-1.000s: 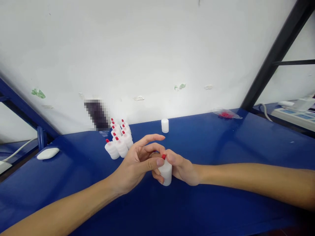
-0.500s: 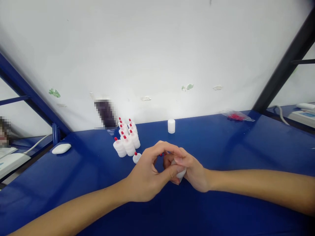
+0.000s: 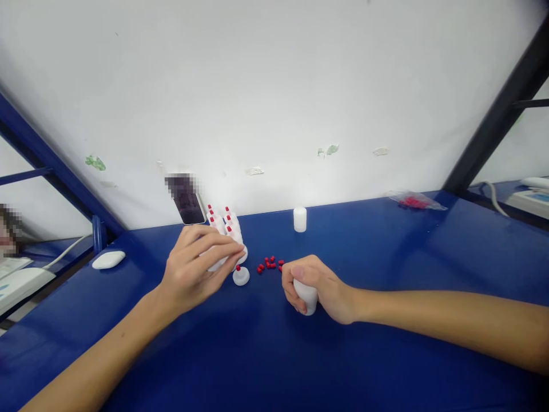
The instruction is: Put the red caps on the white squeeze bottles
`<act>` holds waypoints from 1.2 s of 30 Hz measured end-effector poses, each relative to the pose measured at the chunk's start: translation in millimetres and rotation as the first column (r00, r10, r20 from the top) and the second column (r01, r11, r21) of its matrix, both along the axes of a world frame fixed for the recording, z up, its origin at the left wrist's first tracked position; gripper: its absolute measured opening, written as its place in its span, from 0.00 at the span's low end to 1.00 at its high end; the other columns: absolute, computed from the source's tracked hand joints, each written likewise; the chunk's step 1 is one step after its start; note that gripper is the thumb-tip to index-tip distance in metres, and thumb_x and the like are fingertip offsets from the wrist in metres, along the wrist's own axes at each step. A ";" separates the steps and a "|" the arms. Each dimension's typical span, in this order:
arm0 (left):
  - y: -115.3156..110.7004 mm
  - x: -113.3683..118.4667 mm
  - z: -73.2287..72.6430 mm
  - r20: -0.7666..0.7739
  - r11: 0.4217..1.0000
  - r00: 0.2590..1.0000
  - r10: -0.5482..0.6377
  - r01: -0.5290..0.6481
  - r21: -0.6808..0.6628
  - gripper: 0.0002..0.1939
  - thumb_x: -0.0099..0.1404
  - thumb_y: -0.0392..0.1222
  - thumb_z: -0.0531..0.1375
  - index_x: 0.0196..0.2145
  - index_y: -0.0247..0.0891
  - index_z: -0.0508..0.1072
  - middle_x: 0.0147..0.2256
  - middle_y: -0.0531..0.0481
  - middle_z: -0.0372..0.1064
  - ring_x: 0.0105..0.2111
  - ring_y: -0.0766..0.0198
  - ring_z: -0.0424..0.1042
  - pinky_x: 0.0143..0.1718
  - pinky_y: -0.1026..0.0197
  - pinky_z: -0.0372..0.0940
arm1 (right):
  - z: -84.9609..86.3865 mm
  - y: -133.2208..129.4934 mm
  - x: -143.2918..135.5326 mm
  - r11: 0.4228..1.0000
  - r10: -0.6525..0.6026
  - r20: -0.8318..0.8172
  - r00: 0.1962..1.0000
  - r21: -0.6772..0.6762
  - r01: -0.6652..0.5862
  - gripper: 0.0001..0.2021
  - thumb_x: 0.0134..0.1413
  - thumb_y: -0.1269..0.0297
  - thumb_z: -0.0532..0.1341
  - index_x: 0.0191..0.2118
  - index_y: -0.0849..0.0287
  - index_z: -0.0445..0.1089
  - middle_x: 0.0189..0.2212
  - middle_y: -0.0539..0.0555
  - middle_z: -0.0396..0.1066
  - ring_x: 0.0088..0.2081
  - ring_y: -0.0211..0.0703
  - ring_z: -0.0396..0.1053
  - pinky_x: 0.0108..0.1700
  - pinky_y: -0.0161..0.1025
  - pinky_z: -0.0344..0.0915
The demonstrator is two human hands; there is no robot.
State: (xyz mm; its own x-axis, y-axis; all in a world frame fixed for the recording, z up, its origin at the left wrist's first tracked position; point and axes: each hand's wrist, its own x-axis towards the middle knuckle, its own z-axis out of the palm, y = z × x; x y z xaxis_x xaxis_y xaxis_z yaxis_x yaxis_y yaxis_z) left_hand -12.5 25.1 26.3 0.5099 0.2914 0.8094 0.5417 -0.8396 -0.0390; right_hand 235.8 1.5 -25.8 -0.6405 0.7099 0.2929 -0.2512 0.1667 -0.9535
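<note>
My right hand (image 3: pixel 319 289) is wrapped round a small white plastic bottle (image 3: pixel 306 298), its thumb lying over the top; the bottle's upper end is covered. To the left, my left hand (image 3: pixel 199 266) hovers with fingers stretched and a gap to the thumb, nothing visible between them. Just beyond its fingertips lies a white cap with a red tip (image 3: pixel 241 277). Several white stacked pieces with red tips (image 3: pixel 234 232) stand behind that hand, which partly hides them. Between the hands, several small red tips (image 3: pixel 270 263) lie loose on the blue table (image 3: pixel 257 355).
A white bottle (image 3: pixel 299 220) stands alone near the wall. A phone (image 3: pixel 189 200) leans on the wall at the left, and a white computer mouse (image 3: pixel 108 260) lies at the far left. At the back right is a clear bag of red pieces (image 3: pixel 415 201).
My left hand has left the bottle and moved left towards the red-tipped cap. The loose red tips have come into view. My right hand keeps its hold on the bottle.
</note>
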 end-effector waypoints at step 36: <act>1.1 24.3 -40.1 -0.461 0.974 0.860 0.218 -0.218 0.054 0.08 0.66 0.32 0.58 0.33 0.36 0.78 0.49 0.36 0.73 0.53 0.41 0.69 0.51 0.36 0.65 | -7.0 3.0 -3.3 0.999 0.019 -0.046 0.999 -0.030 -0.020 0.26 0.60 0.42 0.53 0.23 0.61 0.64 0.15 0.50 0.62 0.17 0.37 0.58 0.21 0.35 0.56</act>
